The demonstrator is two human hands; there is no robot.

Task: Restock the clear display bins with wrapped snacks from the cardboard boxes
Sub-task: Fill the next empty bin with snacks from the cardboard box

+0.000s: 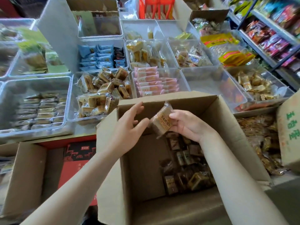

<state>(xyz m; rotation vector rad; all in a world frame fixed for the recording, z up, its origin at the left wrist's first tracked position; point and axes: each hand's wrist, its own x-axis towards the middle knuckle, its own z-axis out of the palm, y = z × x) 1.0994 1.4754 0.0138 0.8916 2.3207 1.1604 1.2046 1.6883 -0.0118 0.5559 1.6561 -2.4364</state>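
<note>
Lifting a snack [160, 123] above the box [146, 153], right hand [186, 125] pinches it, left hand [129, 125] loose-fingered and empty; next, probably drop it into the matching bin [71, 95] beyond the box.

Matt cardboard box [227, 120], glossy clear plastic bins [211, 82] — crinkly wrappers [160, 122]

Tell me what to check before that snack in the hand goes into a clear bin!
1. Snack held firmly: ok. The right hand pinches one wrapped snack above the open cardboard box.
2. Other hand free: ok. The left hand is open beside the snack, holding nothing.
3. Matching bin found: ok. The bin of tan wrapped snacks beyond the box looks like the same kind.
4. Room in that bin: cannot tell. It is already heaped.
5. Wrapper sealed: cannot tell, too blurred.
6. More stock left: ok. More wrapped snacks lie in the box's right half.
</note>
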